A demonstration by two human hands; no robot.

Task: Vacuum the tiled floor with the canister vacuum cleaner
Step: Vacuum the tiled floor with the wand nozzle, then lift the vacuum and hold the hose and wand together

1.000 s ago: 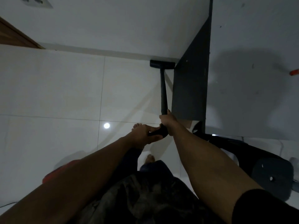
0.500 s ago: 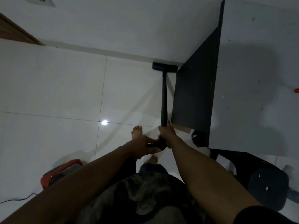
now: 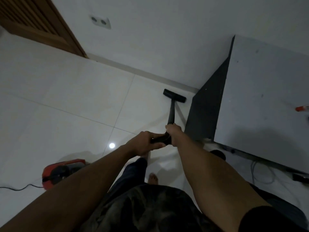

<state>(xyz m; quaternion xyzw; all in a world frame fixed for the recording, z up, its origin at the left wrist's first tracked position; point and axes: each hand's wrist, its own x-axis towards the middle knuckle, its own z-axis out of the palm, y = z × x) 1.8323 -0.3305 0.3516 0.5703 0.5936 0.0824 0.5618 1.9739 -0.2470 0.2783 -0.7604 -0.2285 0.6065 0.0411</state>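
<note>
A black vacuum wand point(image 3: 171, 114) runs from my hands down to its black floor nozzle point(image 3: 174, 96), which lies on the white tiled floor point(image 3: 66, 101) near the skirting, just left of the dark desk panel. My right hand point(image 3: 173, 133) grips the wand's upper end. My left hand point(image 3: 144, 144) grips the ribbed black hose handle point(image 3: 160, 140) just behind it. The red canister point(image 3: 62, 171) sits on the floor at my lower left, partly hidden by my left forearm, with its black cord point(image 3: 18, 188) trailing left.
A grey desk point(image 3: 267, 97) with a dark side panel point(image 3: 209, 111) stands to the right; cables point(image 3: 260, 174) lie under it. A wooden door point(image 3: 36, 24) and a wall socket point(image 3: 100, 22) are on the far wall. My bare foot point(image 3: 153, 179) is on the tiles.
The view has swung up and left, so the door, socket and canister show more. The nozzle has drawn slightly away from the desk panel and now sits at an angle. Both hands keep their grip.
</note>
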